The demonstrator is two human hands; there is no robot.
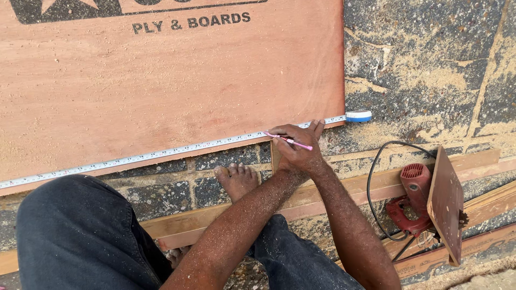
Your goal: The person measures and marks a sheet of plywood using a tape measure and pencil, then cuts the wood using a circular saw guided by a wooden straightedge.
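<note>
Your right hand (303, 156) pinches a pink pencil (288, 140) between thumb and fingers, its long axis running from upper left to lower right, the left end resting at the lower edge of the plywood sheet (161, 80). Your left hand (294, 133) lies under and behind the right one, fingers pressed flat against the sheet's edge; how far it is closed you cannot tell from here. A tape measure (161, 153) stretches along that lower edge, its long axis rising gently from far left to right, ending in a white and blue case (358, 115) just past the sheet's right corner. Your bare foot (236, 180) sits on the stone floor (430, 64) just below the tape. To the right, a red power saw (414, 201) with a black cord (373, 182) rests on wooden battens (484, 161), well apart from your hands.
</note>
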